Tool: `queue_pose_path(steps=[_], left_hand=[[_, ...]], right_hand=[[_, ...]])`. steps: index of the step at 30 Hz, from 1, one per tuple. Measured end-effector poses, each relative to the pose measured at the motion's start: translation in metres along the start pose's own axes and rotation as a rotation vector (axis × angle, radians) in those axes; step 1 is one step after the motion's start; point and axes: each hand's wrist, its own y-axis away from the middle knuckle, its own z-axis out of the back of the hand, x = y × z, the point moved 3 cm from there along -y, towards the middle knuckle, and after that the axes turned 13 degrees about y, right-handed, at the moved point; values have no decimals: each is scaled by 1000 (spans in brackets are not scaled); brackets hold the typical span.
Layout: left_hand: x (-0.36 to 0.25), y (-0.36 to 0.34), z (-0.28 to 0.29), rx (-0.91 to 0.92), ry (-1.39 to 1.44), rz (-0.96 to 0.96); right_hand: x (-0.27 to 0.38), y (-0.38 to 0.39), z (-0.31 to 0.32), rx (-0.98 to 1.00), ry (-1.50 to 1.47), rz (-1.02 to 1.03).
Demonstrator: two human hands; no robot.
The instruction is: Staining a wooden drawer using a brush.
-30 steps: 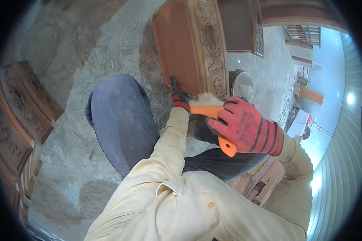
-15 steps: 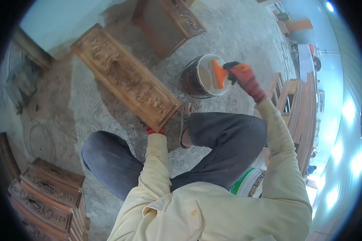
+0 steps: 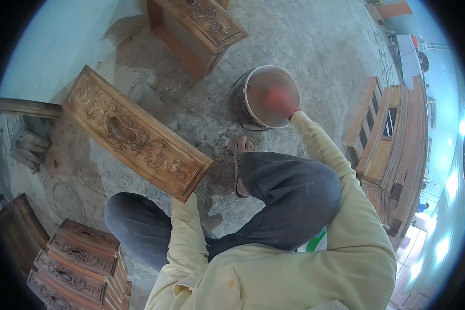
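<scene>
A carved wooden drawer or panel (image 3: 116, 111) lies tilted diagonally in front of me at the left, its scrollwork front upward. My left forearm runs under its near right end, hiding my left hand. My right hand (image 3: 278, 99), in a red glove, is down inside a round bucket (image 3: 237, 98) of murky brown contents; the hand is blurred, and I cannot make out its fingers or the orange brush. My sandalled right foot sits just below the bucket.
Another carved wooden piece (image 3: 191, 46) stands beyond on the concrete floor. Stacked carved drawer fronts (image 3: 77, 261) stand at lower left, a dark plank (image 3: 26, 107) at left. Long wooden furniture parts (image 3: 392, 139) line the right, beside my arm. A white-green bucket (image 3: 318, 240) is partly behind my leg.
My right hand, earlier raised with the orange brush, has gone down into the bucket. The carved drawer has swung from upright toward a flatter diagonal at the left, its carved face now upward.
</scene>
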Motion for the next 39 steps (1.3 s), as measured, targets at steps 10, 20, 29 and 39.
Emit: queue_pose_path(steps=[10, 20, 29, 39], left_hand=[[7, -29, 0, 709, 206, 817], [9, -39, 40, -10, -496, -104], [4, -34, 30, -124, -472, -308], [-63, -80, 100, -18, -405, -161]], right_hand=[[1, 30, 28, 8, 88, 382], [45, 52, 79, 254, 679, 498], [-15, 3, 91, -15, 461, -48], [-20, 28, 128, -16, 373, -463]])
